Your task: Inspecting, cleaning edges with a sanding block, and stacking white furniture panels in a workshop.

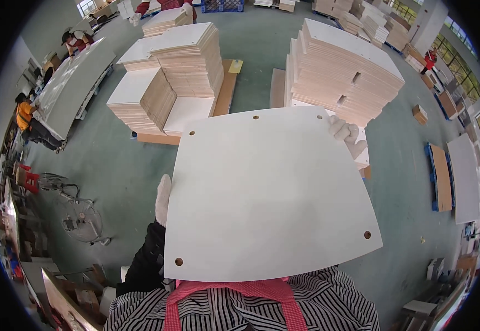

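A white board point(273, 193) with several drilled holes near its edges is held up in front of my chest. My left hand point(163, 199), in a pale glove, grips it by the left edge; most of that hand's fingers are hidden behind the board. At the far right corner my right hand point(346, 134), also gloved, has its fingers curled over the edge. Beyond the board stand two stacks of similar white boards, a stepped left stack point(190, 71) and a taller right stack point(345, 71).
Both stacks rest on low bases with brown cardboard point(229, 88). A fan point(81, 220) lies on the green floor at left, near a red stool point(27, 179). Two people handle a large panel point(77, 83) at far left. Boards on a blue pallet point(438, 176) stand at right.
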A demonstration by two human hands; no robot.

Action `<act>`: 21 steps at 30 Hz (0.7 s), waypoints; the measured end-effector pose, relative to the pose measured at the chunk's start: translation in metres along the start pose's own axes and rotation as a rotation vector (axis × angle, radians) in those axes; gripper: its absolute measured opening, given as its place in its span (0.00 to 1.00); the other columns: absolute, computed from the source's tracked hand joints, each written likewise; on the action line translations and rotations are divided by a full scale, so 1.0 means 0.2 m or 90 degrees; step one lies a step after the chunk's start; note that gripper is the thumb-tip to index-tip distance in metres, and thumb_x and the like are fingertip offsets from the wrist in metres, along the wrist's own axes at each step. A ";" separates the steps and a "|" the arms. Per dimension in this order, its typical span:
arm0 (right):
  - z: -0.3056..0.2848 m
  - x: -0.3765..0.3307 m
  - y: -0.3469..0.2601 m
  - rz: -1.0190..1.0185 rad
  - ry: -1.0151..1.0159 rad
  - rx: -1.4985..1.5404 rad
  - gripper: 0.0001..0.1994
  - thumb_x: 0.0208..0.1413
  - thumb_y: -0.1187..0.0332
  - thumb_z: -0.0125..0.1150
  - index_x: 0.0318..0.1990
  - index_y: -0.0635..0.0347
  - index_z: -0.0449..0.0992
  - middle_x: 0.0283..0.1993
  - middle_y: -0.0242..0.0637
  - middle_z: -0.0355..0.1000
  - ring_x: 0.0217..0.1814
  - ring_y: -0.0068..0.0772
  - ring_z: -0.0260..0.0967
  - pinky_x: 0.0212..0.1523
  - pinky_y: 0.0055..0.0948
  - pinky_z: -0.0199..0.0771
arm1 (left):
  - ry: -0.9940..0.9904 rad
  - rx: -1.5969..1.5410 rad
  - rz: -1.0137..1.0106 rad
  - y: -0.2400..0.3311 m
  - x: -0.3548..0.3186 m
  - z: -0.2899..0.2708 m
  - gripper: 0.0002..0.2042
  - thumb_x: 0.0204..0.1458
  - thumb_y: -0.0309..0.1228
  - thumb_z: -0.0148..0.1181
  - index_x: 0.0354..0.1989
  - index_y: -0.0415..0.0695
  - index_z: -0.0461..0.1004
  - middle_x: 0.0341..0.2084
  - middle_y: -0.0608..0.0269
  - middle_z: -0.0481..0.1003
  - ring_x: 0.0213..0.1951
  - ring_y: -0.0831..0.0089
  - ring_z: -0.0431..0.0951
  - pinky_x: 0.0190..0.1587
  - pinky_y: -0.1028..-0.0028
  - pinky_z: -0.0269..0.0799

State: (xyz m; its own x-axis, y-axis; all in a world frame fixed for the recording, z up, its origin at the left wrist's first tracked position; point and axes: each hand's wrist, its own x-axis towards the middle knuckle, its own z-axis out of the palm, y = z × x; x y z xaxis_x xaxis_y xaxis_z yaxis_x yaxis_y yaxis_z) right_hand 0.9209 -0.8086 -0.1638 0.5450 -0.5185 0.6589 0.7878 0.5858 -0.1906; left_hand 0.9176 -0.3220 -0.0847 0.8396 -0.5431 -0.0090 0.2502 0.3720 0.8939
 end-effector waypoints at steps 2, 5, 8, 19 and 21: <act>-0.02 0.16 0.20 0.018 -0.042 0.044 0.25 0.69 0.46 0.37 0.49 0.56 0.73 0.39 0.26 0.63 0.44 0.30 0.57 0.50 0.33 0.61 | -0.053 -0.044 -0.034 0.00 0.06 -0.15 0.27 0.58 0.34 0.55 0.64 0.33 0.63 0.53 0.45 0.75 0.49 0.55 0.81 0.48 0.60 0.82; 0.06 0.36 0.51 0.052 -0.003 0.018 0.27 0.68 0.43 0.36 0.53 0.57 0.69 0.45 0.28 0.61 0.50 0.33 0.56 0.54 0.36 0.60 | -0.141 -0.617 -0.136 -0.02 0.27 -0.30 0.31 0.50 0.25 0.51 0.65 0.26 0.59 0.54 0.33 0.73 0.49 0.46 0.81 0.46 0.52 0.84; 0.23 0.39 0.75 0.124 0.069 0.046 0.29 0.67 0.40 0.36 0.58 0.57 0.65 0.52 0.30 0.59 0.55 0.35 0.55 0.57 0.38 0.58 | -0.096 -0.537 -0.118 0.10 0.48 -0.42 0.32 0.48 0.25 0.52 0.65 0.27 0.59 0.55 0.32 0.72 0.50 0.44 0.81 0.47 0.51 0.84; 0.54 0.37 1.57 0.540 0.369 0.262 0.44 0.63 0.31 0.33 0.74 0.58 0.49 0.75 0.39 0.52 0.76 0.42 0.49 0.71 0.47 0.51 | 0.056 -0.180 0.006 0.67 1.24 -1.06 0.36 0.41 0.20 0.57 0.65 0.30 0.62 0.55 0.40 0.74 0.53 0.49 0.80 0.54 0.52 0.80; 0.47 0.46 1.76 0.651 0.275 0.014 0.41 0.63 0.35 0.41 0.72 0.60 0.54 0.74 0.41 0.57 0.74 0.42 0.55 0.69 0.45 0.56 | 0.091 -0.119 0.001 0.74 1.37 -1.17 0.36 0.41 0.21 0.59 0.65 0.30 0.62 0.56 0.41 0.74 0.54 0.49 0.79 0.56 0.52 0.78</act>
State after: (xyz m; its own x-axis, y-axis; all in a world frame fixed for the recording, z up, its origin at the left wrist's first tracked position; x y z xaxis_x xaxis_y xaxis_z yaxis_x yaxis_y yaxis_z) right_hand 1.2217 -0.5908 -0.1015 0.9927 0.0450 -0.1118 -0.0939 0.8705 -0.4831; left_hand 1.2972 -0.2390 -0.0589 0.8963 -0.4358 -0.0824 0.3224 0.5126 0.7958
